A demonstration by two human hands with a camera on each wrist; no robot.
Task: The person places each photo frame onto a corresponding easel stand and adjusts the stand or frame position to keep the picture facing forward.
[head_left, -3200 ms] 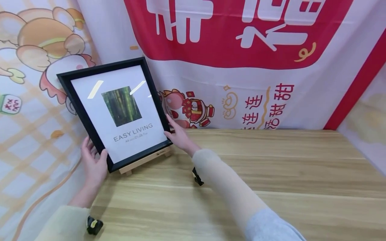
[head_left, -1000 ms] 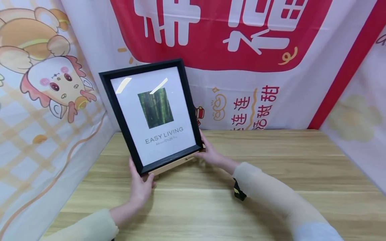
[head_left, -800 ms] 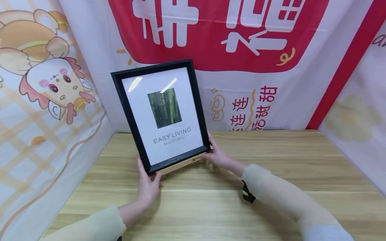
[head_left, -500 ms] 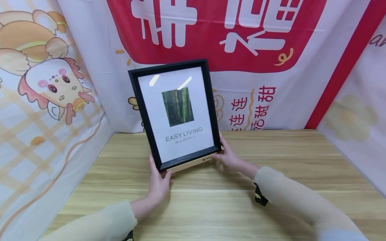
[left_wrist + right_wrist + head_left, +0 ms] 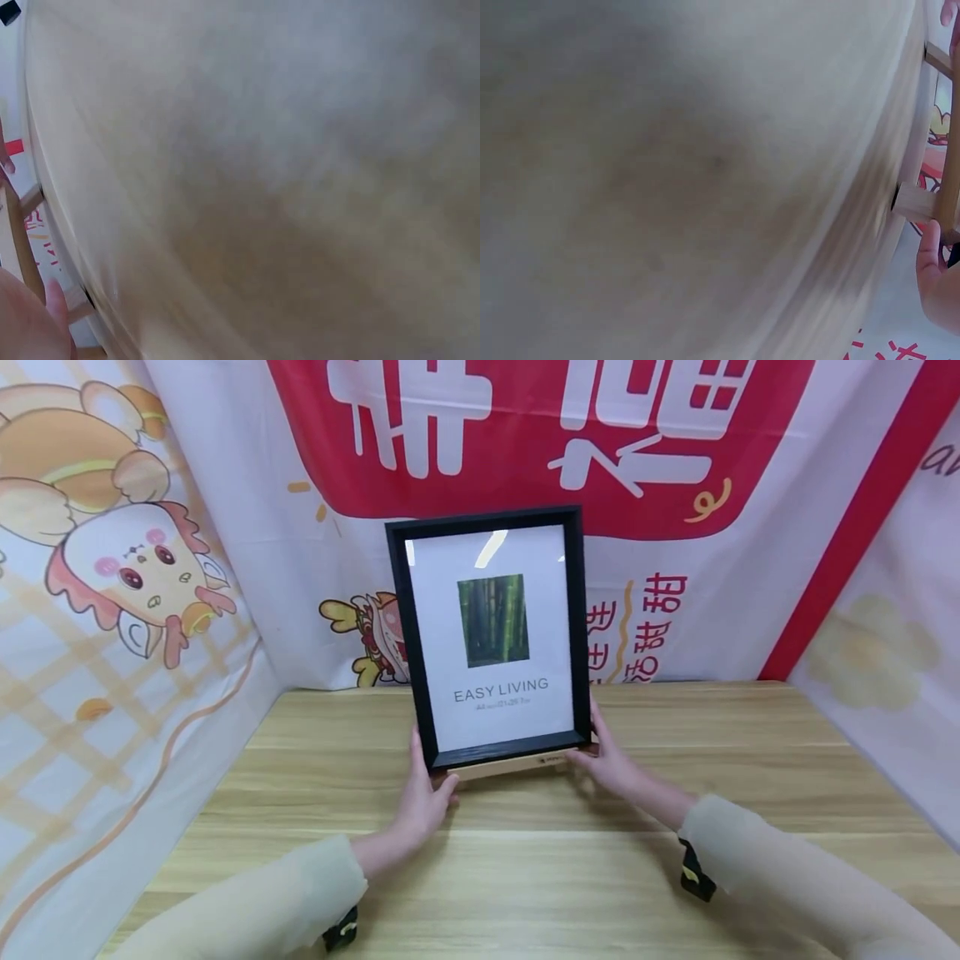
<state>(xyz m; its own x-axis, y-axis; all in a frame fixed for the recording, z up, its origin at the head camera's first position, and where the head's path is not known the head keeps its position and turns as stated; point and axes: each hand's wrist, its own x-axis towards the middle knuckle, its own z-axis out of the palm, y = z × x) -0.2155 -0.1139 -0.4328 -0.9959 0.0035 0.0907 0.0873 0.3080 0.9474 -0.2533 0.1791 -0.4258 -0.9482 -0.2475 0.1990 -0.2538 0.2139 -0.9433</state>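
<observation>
A black picture frame [image 5: 412, 635] with a bamboo print and "EASY LIVING" stands leaning back on a small wooden easel [image 5: 510, 765], near the middle of the table in the head view. At its lower left corner, my left hand [image 5: 422, 806] grips the easel's ledge end, thumb in front and fingers along the side. My right hand [image 5: 617, 770] holds the opposite end the same way, its thumb on the ledge. Both wrist views catch the wooden ledge and easel feet only at their edges; in the right wrist view, the right thumb [image 5: 928, 251] lies against the wood.
The wood-grain table [image 5: 480, 885] runs to a white and red printed cloth [image 5: 495, 485] hanging right behind the frame. More printed cloth [image 5: 45, 735] closes off the left side, and another sheet [image 5: 900, 635] the right.
Frame and easel have moved right from the left back corner and turned to face more straight on. Both hands came down from the frame's sides to the ledge ends and travelled along.
</observation>
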